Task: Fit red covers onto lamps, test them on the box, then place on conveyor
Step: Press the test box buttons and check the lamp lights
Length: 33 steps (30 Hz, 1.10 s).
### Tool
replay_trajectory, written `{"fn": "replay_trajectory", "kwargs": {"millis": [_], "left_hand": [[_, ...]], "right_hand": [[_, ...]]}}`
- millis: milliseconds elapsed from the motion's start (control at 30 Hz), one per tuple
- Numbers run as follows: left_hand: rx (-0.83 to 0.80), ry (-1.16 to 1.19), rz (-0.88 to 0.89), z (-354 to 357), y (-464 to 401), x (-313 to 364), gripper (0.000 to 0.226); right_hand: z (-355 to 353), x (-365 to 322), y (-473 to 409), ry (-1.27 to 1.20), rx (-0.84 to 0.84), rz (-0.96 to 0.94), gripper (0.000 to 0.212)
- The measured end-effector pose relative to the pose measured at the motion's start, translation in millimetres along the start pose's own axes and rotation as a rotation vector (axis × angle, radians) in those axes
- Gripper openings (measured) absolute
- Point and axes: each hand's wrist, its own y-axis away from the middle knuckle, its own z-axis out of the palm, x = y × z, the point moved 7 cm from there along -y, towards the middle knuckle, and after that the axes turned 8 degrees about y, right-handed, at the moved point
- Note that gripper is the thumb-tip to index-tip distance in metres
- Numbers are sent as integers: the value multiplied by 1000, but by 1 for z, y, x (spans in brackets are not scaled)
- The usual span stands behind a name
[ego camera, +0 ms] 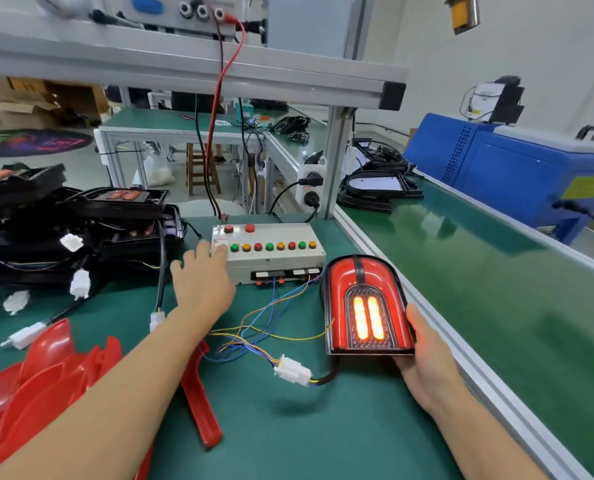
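Note:
A lamp [365,303] with a red cover fitted stands tilted on the green bench, its two orange strips lit. My right hand [423,355] holds its lower right edge, thumb along the side. A white plug [293,370] joins the lamp's cable to coloured wires running into the grey test box [275,261]. My left hand [200,282] reaches to the box's left end, its fingertips on the top by the row of green, orange and red buttons. Loose red covers [36,386] lie at the bottom left. The green conveyor [496,289] runs along the right.
Black lamps without covers [81,233], with white connectors, are piled at the left. A blue machine [517,171] stands beyond the conveyor. Black frames [378,188] lie at the conveyor's far end. An aluminium rail and post [337,161] hold power sockets behind the box.

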Motion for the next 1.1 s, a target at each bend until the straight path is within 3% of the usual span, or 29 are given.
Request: {"fn": "replay_trajectory", "kwargs": {"millis": [100,200,400,667,1100], "left_hand": [[-32,6,-30,-3,0,17,62],[-57,126,64,2,4,56,58],[-219,237,91,30,6,107,58],[-178,169,-1,33,4,104,80],[-317,127,-42,30,0,109,89]], "right_hand": [[2,-1,0,4,-23,3,40],[2,-1,-2,-10,-32,17,37],[-1,1,-3,-61,-44,38,33],[0,0,-2,-81,-66,67,34],[4,-7,4,-63,-76,69,35]]}}
